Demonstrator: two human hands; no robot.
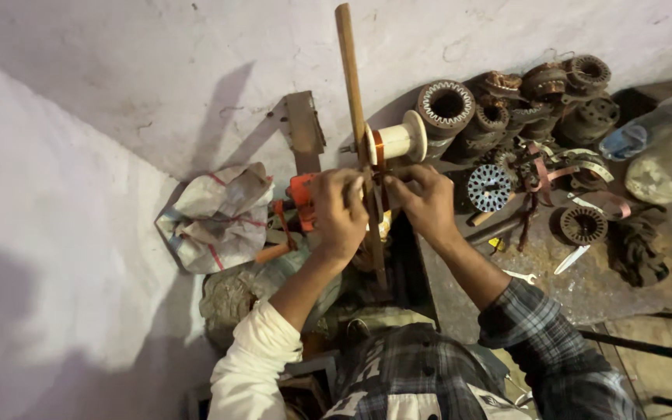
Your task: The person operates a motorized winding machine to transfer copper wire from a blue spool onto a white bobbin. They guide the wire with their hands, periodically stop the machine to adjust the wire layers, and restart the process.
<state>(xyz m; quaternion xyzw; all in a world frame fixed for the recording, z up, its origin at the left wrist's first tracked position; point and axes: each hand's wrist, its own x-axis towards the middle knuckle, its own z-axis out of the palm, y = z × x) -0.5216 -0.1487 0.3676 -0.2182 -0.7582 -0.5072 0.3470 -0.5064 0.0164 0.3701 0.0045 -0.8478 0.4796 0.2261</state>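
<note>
A long wooden stick [351,85] stands upright from a winding rig in front of me. A pale spool [398,140] with a band of copper wire is mounted on it, sticking out to the right. My left hand [337,211] grips the stick just below the spool, next to an orange part of the rig [300,194]. My right hand [423,198] is on the other side of the stick, its fingers pinched at the wire or a small piece beside the stick. What exactly the fingers hold is hidden.
Several motor stators and wound coils [507,109] are piled against the wall at the right, with a round slotted core [489,187], a wrench [521,275] and a dark rag [638,249] on the floor. A crumpled sack [215,214] lies at the left. A plastic bottle [647,128] lies far right.
</note>
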